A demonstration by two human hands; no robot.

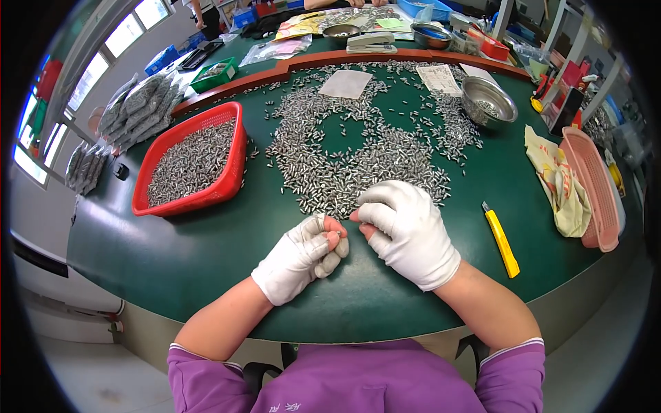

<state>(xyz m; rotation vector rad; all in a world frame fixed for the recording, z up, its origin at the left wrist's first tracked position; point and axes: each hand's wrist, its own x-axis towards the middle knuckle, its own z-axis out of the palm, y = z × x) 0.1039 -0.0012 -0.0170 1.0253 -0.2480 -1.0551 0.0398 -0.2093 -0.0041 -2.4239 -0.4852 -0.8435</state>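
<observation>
both gloved hands meet above the green surface: the left hand is curled, pinching a small metal piece at its bare fingertips, the right hand closed just beside it. loose metal pieces lie spread beyond; a red basket sits left.

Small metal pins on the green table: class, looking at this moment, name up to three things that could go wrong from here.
1. The left hand pinches one tiny pin with bared fingertips; it could slip and vanish among the loose metal pins.
2. The scattered pins reach close to the red basket and steel bowl; a sweep of the right hand might mix the lots.
3. The yellow utility knife lies near the table edge and might get knocked off.
</observation>
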